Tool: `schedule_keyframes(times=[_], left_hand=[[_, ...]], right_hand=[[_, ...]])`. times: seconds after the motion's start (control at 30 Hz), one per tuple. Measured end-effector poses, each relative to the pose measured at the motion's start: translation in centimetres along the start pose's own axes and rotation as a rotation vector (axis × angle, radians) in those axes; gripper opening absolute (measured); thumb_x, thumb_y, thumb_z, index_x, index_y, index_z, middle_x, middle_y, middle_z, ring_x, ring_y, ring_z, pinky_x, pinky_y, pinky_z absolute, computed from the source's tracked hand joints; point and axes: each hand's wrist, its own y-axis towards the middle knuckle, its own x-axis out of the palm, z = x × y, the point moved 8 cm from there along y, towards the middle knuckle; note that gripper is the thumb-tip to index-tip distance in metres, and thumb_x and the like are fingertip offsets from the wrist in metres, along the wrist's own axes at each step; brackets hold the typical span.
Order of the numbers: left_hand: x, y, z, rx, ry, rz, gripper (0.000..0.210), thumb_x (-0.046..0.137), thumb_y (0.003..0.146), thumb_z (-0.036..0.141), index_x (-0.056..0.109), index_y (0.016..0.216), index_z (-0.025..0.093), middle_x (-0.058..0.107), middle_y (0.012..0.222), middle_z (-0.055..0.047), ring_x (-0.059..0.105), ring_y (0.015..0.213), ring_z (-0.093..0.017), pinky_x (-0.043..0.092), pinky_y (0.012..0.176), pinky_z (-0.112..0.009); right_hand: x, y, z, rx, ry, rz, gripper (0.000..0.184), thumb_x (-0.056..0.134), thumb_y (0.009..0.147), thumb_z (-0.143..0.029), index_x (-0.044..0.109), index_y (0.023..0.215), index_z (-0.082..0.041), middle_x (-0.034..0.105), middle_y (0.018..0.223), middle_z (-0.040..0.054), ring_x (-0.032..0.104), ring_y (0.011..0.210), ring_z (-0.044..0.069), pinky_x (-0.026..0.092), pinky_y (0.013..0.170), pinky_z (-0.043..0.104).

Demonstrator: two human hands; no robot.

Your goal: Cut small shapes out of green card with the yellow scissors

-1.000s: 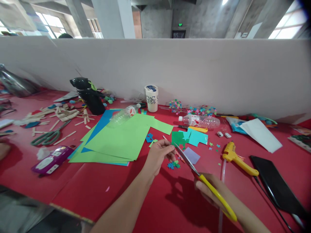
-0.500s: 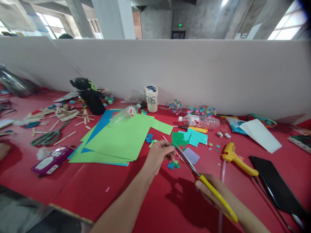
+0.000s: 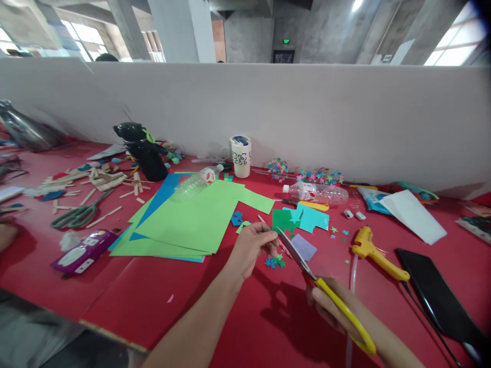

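My right hand (image 3: 330,305) grips yellow-handled scissors (image 3: 341,309), their blades pointing up and left. The blade tips reach close to the fingertips of my left hand (image 3: 256,244). Thumb and fingers of that hand are pinched together; whatever they hold is too small to make out. Below the blades lie small blue and green paper stars (image 3: 274,261) on the red table. A purple paper square (image 3: 304,248) is just right of the blades. Beyond it rest a dark green paper piece (image 3: 284,219) and cut light-blue paper (image 3: 315,219).
Green sheets (image 3: 187,220) are stacked left of my hands. Farther left lie green-handled scissors (image 3: 74,216) and a purple device (image 3: 85,252). On the right are a yellow glue gun (image 3: 378,254) and a black tablet-like slab (image 3: 433,291). A plastic bottle (image 3: 318,194) and a white cup (image 3: 241,158) are behind.
Both hands and the scissors keep nearly the same pose. The whole view has shifted very slightly; nothing on the table has visibly moved.
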Motion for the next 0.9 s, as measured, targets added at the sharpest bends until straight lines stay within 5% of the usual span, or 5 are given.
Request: schedule_keyframes(times=[0.4, 0.9], left_hand=[[0.0, 0.0, 0.0, -0.006, 0.001, 0.009, 0.014, 0.059, 0.066, 0.021, 0.048, 0.061, 0.015, 0.059, 0.053, 0.001, 0.05, 0.036, -0.008, 0.037, 0.038, -0.019], [0.0, 0.0, 0.0, -0.019, 0.029, 0.016, 0.015, 0.06, 0.065, 0.023, 0.048, 0.062, 0.015, 0.058, 0.053, 0.001, 0.051, 0.037, -0.008, 0.038, 0.038, -0.019]], right_hand=[[-0.4, -0.1, -1.4, -0.141, -0.115, -0.04, 0.049, 0.033, 0.077, -0.066, 0.042, 0.067, -0.018, 0.036, 0.046, -0.0064, 0.031, 0.041, 0.007, 0.024, 0.039, 0.02], [-0.3, 0.0, -0.2, -0.017, -0.056, 0.009, 0.051, 0.036, 0.075, -0.068, 0.039, 0.064, -0.019, 0.03, 0.043, -0.0086, 0.028, 0.036, 0.006, 0.019, 0.035, 0.019]])
